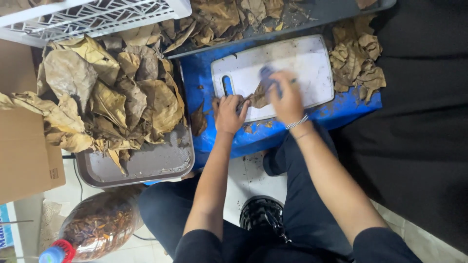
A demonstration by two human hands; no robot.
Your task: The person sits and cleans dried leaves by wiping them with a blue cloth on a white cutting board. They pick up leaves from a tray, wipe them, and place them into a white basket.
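Observation:
A white cutting board [302, 61] lies on a blue surface [341, 109]. On its near edge rests a dry brown leaf [258, 97]. My left hand [229, 114] pinches the leaf's stem end at the board's edge. My right hand [286, 100] is closed on a blurred blue tool [267, 77] pressed onto the leaf. A metal bracelet circles my right wrist.
A grey tray [146, 165] heaped with dry brown leaves [112, 97] sits at the left. More leaves [356, 58] pile right of the board and on a dark tray [312, 14] behind. A white basket [87, 17], a cardboard box [24, 146] and a bottle of leaf bits [97, 226] stand nearby.

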